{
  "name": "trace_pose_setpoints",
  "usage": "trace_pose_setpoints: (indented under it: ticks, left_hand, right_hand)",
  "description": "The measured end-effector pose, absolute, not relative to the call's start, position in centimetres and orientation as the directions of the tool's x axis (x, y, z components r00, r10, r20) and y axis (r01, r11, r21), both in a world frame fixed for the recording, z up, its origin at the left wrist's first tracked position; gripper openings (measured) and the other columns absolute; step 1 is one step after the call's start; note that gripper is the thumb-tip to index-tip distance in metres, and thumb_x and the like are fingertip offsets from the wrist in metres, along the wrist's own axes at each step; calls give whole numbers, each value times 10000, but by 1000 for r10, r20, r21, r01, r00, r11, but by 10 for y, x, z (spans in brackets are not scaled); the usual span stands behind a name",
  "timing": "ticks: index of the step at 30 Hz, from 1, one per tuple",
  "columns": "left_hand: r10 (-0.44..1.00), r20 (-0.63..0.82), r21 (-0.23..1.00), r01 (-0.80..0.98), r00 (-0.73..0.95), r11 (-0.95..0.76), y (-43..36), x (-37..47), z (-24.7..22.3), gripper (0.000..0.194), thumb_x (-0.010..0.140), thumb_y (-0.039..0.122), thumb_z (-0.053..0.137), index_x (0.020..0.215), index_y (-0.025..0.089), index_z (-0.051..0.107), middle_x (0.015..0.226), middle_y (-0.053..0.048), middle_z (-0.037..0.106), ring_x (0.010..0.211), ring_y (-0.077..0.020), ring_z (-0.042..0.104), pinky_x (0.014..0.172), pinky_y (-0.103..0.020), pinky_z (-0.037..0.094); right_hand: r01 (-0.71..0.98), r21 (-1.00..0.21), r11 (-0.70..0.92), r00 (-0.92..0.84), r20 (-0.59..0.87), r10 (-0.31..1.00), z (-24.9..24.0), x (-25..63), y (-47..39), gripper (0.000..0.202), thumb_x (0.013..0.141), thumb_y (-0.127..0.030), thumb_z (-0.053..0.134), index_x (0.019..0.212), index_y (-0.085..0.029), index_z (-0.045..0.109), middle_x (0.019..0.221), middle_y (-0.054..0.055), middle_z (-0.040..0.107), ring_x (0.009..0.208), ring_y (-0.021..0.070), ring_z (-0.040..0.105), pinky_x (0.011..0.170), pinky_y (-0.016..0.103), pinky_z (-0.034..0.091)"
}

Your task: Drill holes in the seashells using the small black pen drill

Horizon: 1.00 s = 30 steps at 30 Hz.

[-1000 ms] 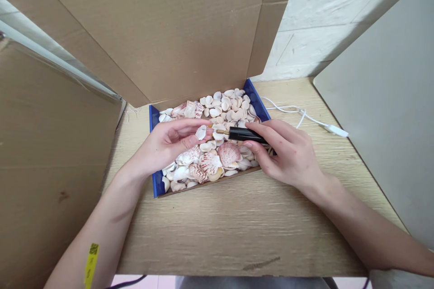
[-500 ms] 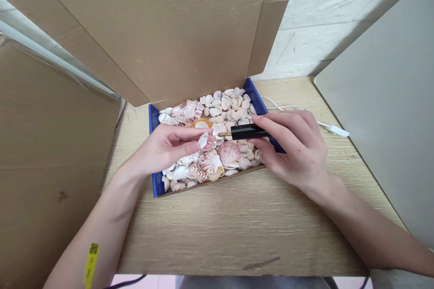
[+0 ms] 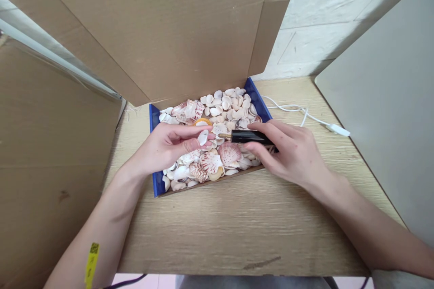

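Between the thumb and fingers of my left hand (image 3: 171,144) is a small white seashell (image 3: 203,137), pinched above the shell box. My right hand (image 3: 288,151) grips a black mini electric drill (image 3: 252,137) by its barrel. Its brass-coloured chuck (image 3: 225,136) points left at the shell, with a small gap visible between them; the fine bit is too small to make out clearly. Under both hands lies an open cardboard box with blue sides (image 3: 156,153), full of shells, among them a pink scallop shell (image 3: 229,154) and a spotted conical shell (image 3: 198,172).
A large cardboard panel (image 3: 190,31) rises behind the box, and another cardboard sheet (image 3: 50,158) stands at the left. On the right is a pale board (image 3: 383,99). A white cable with a plug or switch (image 3: 338,130) lies on the wooden table (image 3: 217,230).
My right hand has shifted slightly left and down, its fingers further forward along the drill. The shell in my left hand has turned a little. More of the white cable shows.
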State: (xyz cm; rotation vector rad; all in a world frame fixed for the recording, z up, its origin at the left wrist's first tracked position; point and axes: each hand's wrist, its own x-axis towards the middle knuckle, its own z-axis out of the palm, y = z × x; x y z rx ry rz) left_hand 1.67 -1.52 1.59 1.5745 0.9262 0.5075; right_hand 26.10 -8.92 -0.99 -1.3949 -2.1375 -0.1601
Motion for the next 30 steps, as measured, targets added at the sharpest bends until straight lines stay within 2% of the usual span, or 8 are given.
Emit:
trace_pose_setpoints:
  ticks: [2, 4, 8, 11, 16, 23, 27, 30]
  left_hand:
    - [794, -166, 959, 282, 585, -8, -15, 17, 15, 220, 797, 288, 690, 1011, 296, 741, 1091, 6, 732, 971, -193, 700, 852, -295, 567]
    - [796, -175, 956, 292, 579, -3, -15, 17, 13, 231, 795, 281, 691, 1021, 303, 736, 1091, 9, 732, 982, -190, 695, 868, -298, 559]
    - [766, -194, 951, 310, 613, -8, -15, 16, 12, 264, 784, 274, 700, 1044, 312, 728, 1010, -1, 757, 840, -172, 716, 808, -301, 574]
    - [710, -199, 941, 335, 676, -55, -15, 15, 13, 250, 791, 287, 691, 1035, 316, 735, 977, -2, 765, 784, -161, 709, 760, -276, 575]
    - [670, -189, 931, 349, 718, -111, -13, 15, 16, 265, 799, 313, 681, 1059, 296, 731, 962, -9, 768, 773, -159, 699, 713, -244, 567]
    - [759, -179, 938, 341, 626, -60, -15, 16, 14, 272, 778, 306, 703, 1047, 289, 732, 1031, -18, 752, 813, -169, 708, 794, -302, 575]
    - [779, -189, 935, 352, 598, -43, -16, 16, 12, 290, 793, 312, 693, 1078, 269, 718, 1050, -24, 747, 855, -178, 706, 819, -313, 572]
    - [776, -191, 936, 351, 601, -41, -16, 16, 11, 302, 786, 324, 700, 1085, 281, 715, 1063, -17, 744, 869, -185, 705, 812, -312, 575]
  right_hand:
    - [874, -181, 451, -294, 541, 788, -10, 262, -89, 331, 877, -452, 574, 1039, -163, 588, 833, 46, 688, 708, 162, 645, 583, 275, 487]
    - [869, -142, 474, -317, 575, 754, -10, 264, -88, 308, 863, -405, 610, 1059, -169, 581, 858, 57, 690, 726, 167, 639, 613, 286, 499]
    - [841, -30, 541, -360, 716, 598, -8, 266, -87, 311, 815, -268, 677, 1101, -195, 577, 892, 79, 686, 723, 180, 605, 642, 326, 503]
    - [854, -8, 521, -327, 770, 548, -5, 264, -87, 383, 795, -242, 695, 1158, -234, 572, 985, 86, 677, 843, 215, 627, 723, 368, 516]
    - [857, -82, 509, -305, 714, 630, -5, 262, -87, 406, 831, -306, 657, 1211, -210, 553, 928, 82, 679, 795, 210, 627, 704, 365, 515]
    - [885, -168, 434, -266, 583, 768, -10, 263, -88, 193, 863, -362, 620, 927, -179, 624, 788, 31, 689, 645, 139, 626, 543, 258, 458]
    - [875, -157, 458, -301, 566, 768, -12, 264, -90, 291, 861, -434, 607, 976, -167, 618, 810, 31, 686, 664, 136, 642, 540, 248, 461]
    - [860, -103, 500, -355, 583, 731, -12, 265, -90, 325, 851, -399, 629, 1079, -171, 592, 849, 45, 677, 722, 153, 638, 579, 261, 479]
